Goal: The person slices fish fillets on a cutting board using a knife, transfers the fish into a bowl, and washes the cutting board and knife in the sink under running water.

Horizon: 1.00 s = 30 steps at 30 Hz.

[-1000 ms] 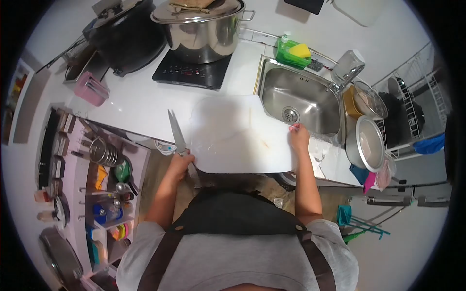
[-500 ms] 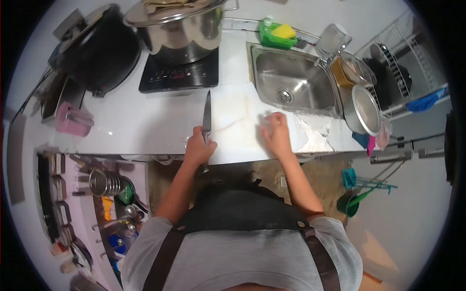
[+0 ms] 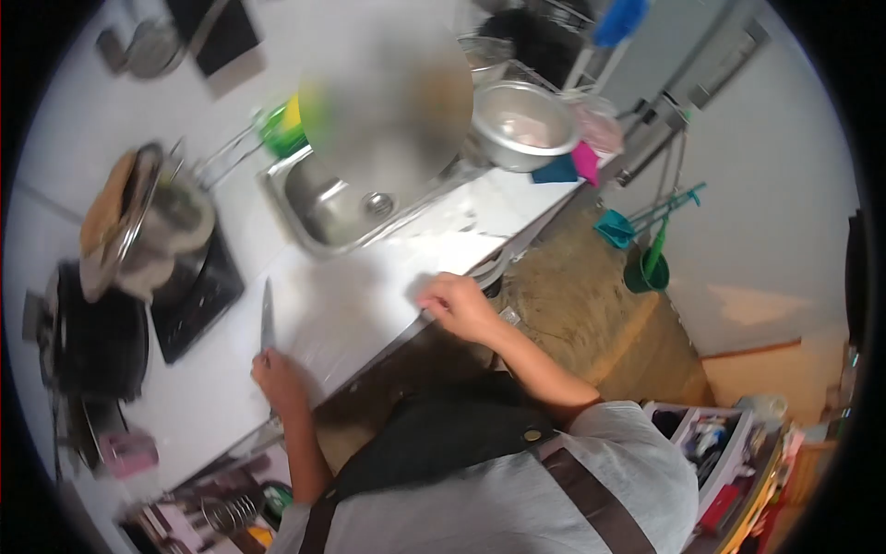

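Note:
My left hand (image 3: 280,377) is closed around the handle of a kitchen knife (image 3: 268,309), over the white counter (image 3: 203,392) near its front edge. The blade points away from me, toward the back of the counter. My right hand (image 3: 459,305) hovers at the counter's front edge, fingers loosely bent, with nothing visible in it. Beyond the hands lies the steel sink (image 3: 318,208), partly covered by a round blurred patch.
To the left, a lidded steel pot (image 3: 171,226) stands on a black induction cooker (image 3: 198,295), beside a black pot (image 3: 97,337) and a pink container (image 3: 127,452). A metal bowl (image 3: 524,125) sits right of the sink. A green bucket (image 3: 646,270) is on the floor.
The view has turned to the right, so the counter now runs diagonally and drawers appear at lower right. My left hand keeps the knife; my right hand has drawn back to the counter edge.

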Available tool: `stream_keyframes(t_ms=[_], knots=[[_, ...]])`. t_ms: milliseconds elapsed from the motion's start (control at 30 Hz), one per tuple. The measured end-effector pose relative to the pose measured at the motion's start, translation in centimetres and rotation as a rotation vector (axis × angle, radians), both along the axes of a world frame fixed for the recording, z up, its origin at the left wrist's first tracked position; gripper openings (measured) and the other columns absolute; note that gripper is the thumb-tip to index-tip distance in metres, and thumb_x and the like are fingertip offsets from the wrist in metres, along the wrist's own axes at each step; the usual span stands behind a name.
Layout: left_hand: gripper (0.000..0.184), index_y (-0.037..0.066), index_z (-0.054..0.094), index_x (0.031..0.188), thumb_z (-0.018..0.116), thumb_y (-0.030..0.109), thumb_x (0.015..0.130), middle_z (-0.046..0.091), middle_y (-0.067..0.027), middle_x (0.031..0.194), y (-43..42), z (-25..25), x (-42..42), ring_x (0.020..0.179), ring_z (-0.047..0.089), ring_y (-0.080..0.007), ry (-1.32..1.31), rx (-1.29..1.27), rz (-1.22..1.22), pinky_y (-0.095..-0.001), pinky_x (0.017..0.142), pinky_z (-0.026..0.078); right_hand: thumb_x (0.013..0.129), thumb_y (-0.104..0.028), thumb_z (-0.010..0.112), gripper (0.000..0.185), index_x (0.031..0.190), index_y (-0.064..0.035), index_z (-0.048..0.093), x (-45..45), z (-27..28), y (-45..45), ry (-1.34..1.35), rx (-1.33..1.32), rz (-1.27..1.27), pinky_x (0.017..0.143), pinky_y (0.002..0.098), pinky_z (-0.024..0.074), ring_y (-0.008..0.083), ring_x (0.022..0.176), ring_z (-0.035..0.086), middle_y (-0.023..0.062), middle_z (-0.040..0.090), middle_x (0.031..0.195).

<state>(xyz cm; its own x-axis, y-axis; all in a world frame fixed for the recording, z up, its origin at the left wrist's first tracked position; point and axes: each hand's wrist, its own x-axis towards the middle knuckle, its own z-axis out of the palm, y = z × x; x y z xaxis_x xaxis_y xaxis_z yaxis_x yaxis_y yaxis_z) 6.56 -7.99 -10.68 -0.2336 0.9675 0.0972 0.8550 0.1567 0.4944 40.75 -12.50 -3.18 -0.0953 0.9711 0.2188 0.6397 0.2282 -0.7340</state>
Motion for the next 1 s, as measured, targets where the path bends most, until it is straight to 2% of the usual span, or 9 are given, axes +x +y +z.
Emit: stream_keyframes(t_ms=[200,300,400,533,800,867,933,967,1000], knots=[[0.026,-0.006,0.055,0.107,0.051,0.014,0.089,0.059,-0.0226,0.098,-0.2,1.4,6.7,0.089,0.057,-0.0312,0.497,0.284,0.010,-0.0398,0.080,0.046,0.082,-0.009,0.060,0.016,0.096,-0.0025,0.063,1.5,2.7,9.0,1.140,-0.490,0.682,0.076,0.0361,0.0507,0.0243,0.079,0.063,0.0097,0.064,0.084],[0.020,-0.006,0.061,0.087,0.057,0.014,0.085,0.057,-0.0135,0.062,-2.5,9.0,17.1,0.062,0.059,-0.0224,-0.240,0.073,0.172,-0.0349,0.060,0.050,0.079,-0.004,0.058,0.014,0.092,-0.0012,0.063,7.6,-3.9,2.8,0.527,0.132,0.429,0.079,0.0382,0.0494,0.0293,0.080,0.062,0.0117,0.063,0.082],[0.038,0.000,0.031,0.052,0.061,0.017,0.070,0.030,-0.0130,0.046,-3.7,9.5,20.1,0.042,0.031,-0.0179,0.008,0.602,-0.131,-0.0396,0.043,0.022,0.079,-0.008,0.058,0.013,0.089,-0.0062,0.067,17.3,-6.6,-3.3,0.181,0.578,0.314,0.076,0.0361,0.0486,0.0302,0.078,0.061,0.0119,0.063,0.077],[0.016,0.000,0.032,0.059,0.048,0.001,0.059,0.033,-0.0154,0.057,-7.0,18.9,23.3,0.052,0.031,-0.0280,-0.014,0.637,-0.212,-0.0390,0.049,0.026,0.067,-0.014,0.077,0.015,0.071,-0.0050,0.066,29.2,1.1,-9.1,0.068,-0.208,-0.014,0.057,0.0287,0.0478,0.0139,0.061,0.061,0.0047,0.065,0.068],[0.037,0.019,0.039,0.054,0.071,0.015,0.073,0.041,0.0027,0.054,-5.4,18.6,23.4,0.065,0.047,-0.0135,-1.656,0.633,-1.285,-0.0317,0.067,0.040,0.067,-0.004,0.074,0.015,0.069,-0.0024,0.059,24.1,9.9,0.3,0.969,0.065,0.767,0.049,0.0245,0.0435,0.0167,0.056,0.056,0.0093,0.059,0.068],[0.012,0.013,0.063,0.077,0.056,0.022,0.081,0.061,-0.0054,0.072,-5.1,11.7,22.8,0.067,0.060,-0.0193,-1.190,0.259,-0.491,-0.0471,0.079,0.047,0.076,-0.006,0.062,0.009,0.068,-0.0024,0.060,17.0,4.1,3.9,0.569,-0.041,0.681,0.055,0.0303,0.0460,0.0215,0.067,0.061,0.0096,0.061,0.071],[0.017,0.011,0.067,0.088,0.061,0.012,0.073,0.065,-0.0125,0.088,-10.9,11.7,22.8,0.089,0.062,-0.0247,0.237,-0.337,-0.261,-0.0448,0.088,0.045,0.082,-0.006,0.055,0.011,0.078,-0.0012,0.063,11.8,-0.4,5.1,-0.139,0.073,0.729,0.064,0.0311,0.0493,0.0231,0.072,0.064,0.0126,0.064,0.078],[0.022,0.012,0.068,0.091,0.063,0.007,0.070,0.066,-0.0138,0.093,-12.9,10.9,21.5,0.098,0.061,-0.0258,0.150,-0.467,-0.348,-0.0409,0.092,0.045,0.084,-0.006,0.053,0.016,0.089,0.0001,0.067,11.6,-2.2,4.1,-0.637,0.223,0.767,0.069,0.0291,0.0514,0.0223,0.072,0.065,0.0155,0.066,0.084],[0.028,0.011,0.065,0.103,0.062,0.010,0.075,0.066,-0.0125,0.093,-16.8,5.2,19.3,0.099,0.061,-0.0255,-0.472,0.190,-0.529,-0.0397,0.088,0.047,0.080,0.004,0.052,0.016,0.088,0.0021,0.066,8.5,-1.7,0.0,0.145,-0.028,0.716,0.067,0.0316,0.0514,0.0247,0.073,0.066,0.0166,0.067,0.084]])
